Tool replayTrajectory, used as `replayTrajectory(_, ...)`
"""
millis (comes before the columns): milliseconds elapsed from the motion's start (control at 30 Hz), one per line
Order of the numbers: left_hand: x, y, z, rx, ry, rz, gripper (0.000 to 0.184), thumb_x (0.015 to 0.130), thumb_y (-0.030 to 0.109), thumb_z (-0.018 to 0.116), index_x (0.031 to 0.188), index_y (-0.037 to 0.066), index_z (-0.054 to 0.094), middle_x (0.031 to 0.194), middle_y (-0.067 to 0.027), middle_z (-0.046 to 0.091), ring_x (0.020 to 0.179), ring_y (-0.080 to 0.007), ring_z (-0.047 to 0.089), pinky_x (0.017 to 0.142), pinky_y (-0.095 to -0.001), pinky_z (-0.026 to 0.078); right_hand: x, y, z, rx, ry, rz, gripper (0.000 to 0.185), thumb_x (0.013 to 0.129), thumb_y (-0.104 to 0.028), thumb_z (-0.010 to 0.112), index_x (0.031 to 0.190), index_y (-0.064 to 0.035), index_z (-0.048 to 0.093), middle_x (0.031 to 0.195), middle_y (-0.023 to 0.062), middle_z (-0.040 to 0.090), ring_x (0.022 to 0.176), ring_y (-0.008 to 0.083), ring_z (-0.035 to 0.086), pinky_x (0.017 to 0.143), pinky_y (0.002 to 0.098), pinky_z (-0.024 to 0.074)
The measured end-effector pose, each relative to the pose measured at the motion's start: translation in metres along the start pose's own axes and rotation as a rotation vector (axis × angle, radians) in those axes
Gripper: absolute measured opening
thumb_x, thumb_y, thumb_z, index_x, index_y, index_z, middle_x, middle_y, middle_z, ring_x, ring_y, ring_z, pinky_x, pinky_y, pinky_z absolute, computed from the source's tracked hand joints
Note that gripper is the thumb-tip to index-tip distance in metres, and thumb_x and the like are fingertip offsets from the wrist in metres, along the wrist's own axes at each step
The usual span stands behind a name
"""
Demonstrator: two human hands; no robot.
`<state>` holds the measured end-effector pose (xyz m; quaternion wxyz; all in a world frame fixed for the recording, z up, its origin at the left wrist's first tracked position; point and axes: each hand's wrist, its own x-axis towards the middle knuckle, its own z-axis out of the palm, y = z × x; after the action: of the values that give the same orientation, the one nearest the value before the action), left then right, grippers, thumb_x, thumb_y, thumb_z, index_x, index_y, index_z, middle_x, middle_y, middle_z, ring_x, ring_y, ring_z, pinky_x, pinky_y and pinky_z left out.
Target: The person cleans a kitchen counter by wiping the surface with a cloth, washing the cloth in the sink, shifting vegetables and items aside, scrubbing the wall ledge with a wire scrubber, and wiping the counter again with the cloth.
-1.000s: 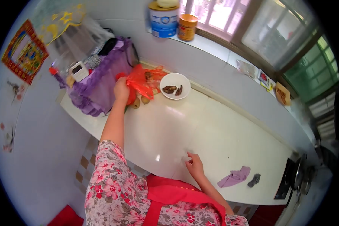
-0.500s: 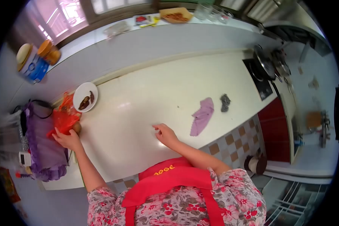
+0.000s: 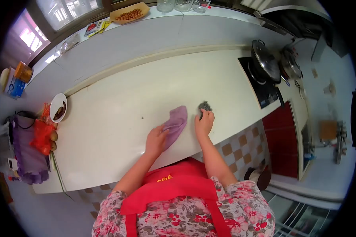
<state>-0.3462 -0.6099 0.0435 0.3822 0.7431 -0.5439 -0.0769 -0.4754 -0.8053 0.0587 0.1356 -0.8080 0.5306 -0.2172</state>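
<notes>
A purple cloth point(image 3: 177, 119) lies on the white counter in front of me, wrinkled near its left edge. There, my left hand point(image 3: 156, 138) is closed on it, with the fingertips partly hidden in the fabric. To the right, my right hand point(image 3: 204, 122) pinches the near side of a dark grey steel wool scourer point(image 3: 205, 105). The scourer rests on the counter, and my fingers cover its lower part.
At the left end of the counter point(image 3: 103, 118) are a white bowl point(image 3: 63, 98) with dark pods, a red plastic bag point(image 3: 41, 138), potatoes point(image 3: 53, 136) and green onions point(image 3: 59, 172). A lidded pan point(image 3: 265, 59) sits on the stove point(image 3: 267, 96) at right.
My left hand has left the red bag and moved right to the purple cloth. My right hand has moved right and taken hold of the scourer. The view has turned right.
</notes>
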Motion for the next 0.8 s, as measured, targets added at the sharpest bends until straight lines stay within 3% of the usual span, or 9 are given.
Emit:
replayTrajectory(100,0.018,0.021,0.043,0.227,-0.291,-0.149,0.073,0.078,0.021,0.068,0.143,0.016,0.034,0.148,-0.0162,0.031,0.137,-0.0349,0.030,0.111,-0.0490,0.024,0.026,0.028,0.006,-0.151,-0.145,-0.083,0.055,0.079,-0.010,0.068,0.131,-0.0112,0.050,0.128,0.0153,0.047,0.117,0.0317,0.046,0.095,0.0402,0.0443)
replayTrajectory(200,0.030,0.022,0.088,0.342,-0.298,-0.214,0.065,0.081,0.020,0.065,0.141,0.015,0.039,0.149,-0.0125,0.032,0.136,-0.0341,0.031,0.110,-0.0489,0.026,0.053,0.060,0.007,-0.093,-0.435,-0.152,0.046,0.081,-0.005,0.062,0.126,-0.0133,0.055,0.128,0.0137,0.049,0.118,0.0310,0.046,0.095,0.0410,0.0443)
replayTrajectory(333,0.019,0.014,0.109,0.399,-0.197,-0.293,0.052,0.085,0.018,0.062,0.134,0.013,0.047,0.147,-0.0104,0.037,0.135,-0.0314,0.034,0.109,-0.0498,0.027,0.100,0.104,-0.015,0.085,-0.166,-0.165,0.038,0.079,0.004,0.057,0.114,-0.0096,0.062,0.124,0.0125,0.052,0.117,0.0322,0.046,0.097,0.0396,0.0424)
replayTrajectory(433,0.034,0.025,0.103,0.338,-0.018,-0.320,0.032,0.089,0.015,0.055,0.121,0.008,0.057,0.129,-0.0118,0.056,0.121,-0.0323,0.050,0.100,-0.0468,0.039,0.114,0.130,-0.009,-0.049,-0.326,-0.164,0.040,0.084,0.003,0.057,0.122,-0.0062,0.058,0.126,0.0145,0.052,0.119,0.0324,0.045,0.099,0.0394,0.0417)
replayTrajectory(500,0.052,0.043,0.078,-0.050,0.066,-0.932,0.023,0.095,0.014,0.047,0.111,0.003,0.060,0.101,-0.0141,0.067,0.095,-0.0321,0.062,0.084,-0.0415,0.047,0.121,0.122,0.009,-0.032,-0.347,-0.219,0.040,0.084,0.002,0.057,0.124,-0.0059,0.058,0.127,0.0144,0.052,0.120,0.0322,0.044,0.099,0.0396,0.0416)
replayTrajectory(633,0.052,0.047,0.054,-0.241,0.432,-0.925,0.027,0.097,0.019,0.044,0.110,0.001,0.060,0.080,-0.0139,0.064,0.070,-0.0247,0.060,0.067,-0.0352,0.047,0.101,0.094,0.062,-0.026,-0.261,-0.496,0.029,0.089,-0.011,0.058,0.117,-0.0036,0.059,0.125,0.0178,0.053,0.115,0.0351,0.049,0.097,0.0412,0.0416)
replayTrajectory(667,0.049,0.044,0.054,-0.239,0.437,-0.928,0.027,0.097,0.019,0.044,0.110,0.001,0.060,0.080,-0.0139,0.064,0.070,-0.0247,0.060,0.067,-0.0352,0.047,0.100,0.062,0.077,0.287,-0.395,-0.270,0.032,0.093,-0.023,0.053,0.114,0.0000,0.059,0.121,0.0181,0.056,0.113,0.0350,0.050,0.094,0.0423,0.0422)
replayTrajectory(733,0.036,0.038,0.052,-0.309,0.626,-0.926,0.028,0.098,0.018,0.043,0.111,-0.001,0.059,0.079,-0.0114,0.063,0.069,-0.0200,0.057,0.067,-0.0323,0.045,0.091,0.001,0.073,0.314,-0.650,-0.372,0.032,0.093,-0.024,0.052,0.112,-0.0005,0.060,0.119,0.0134,0.059,0.106,0.0348,0.054,0.089,0.0438,0.0447)
replayTrajectory(800,0.033,0.036,0.044,-0.358,0.656,-0.949,0.028,0.098,0.018,0.043,0.110,-0.002,0.059,0.077,-0.0086,0.060,0.069,-0.0164,0.053,0.068,-0.0293,0.044,0.096,-0.015,0.106,0.139,-0.510,-1.086,0.026,0.087,-0.011,0.054,0.110,-0.0052,0.062,0.121,0.0115,0.059,0.106,0.0283,0.056,0.088,0.0407,0.0476)
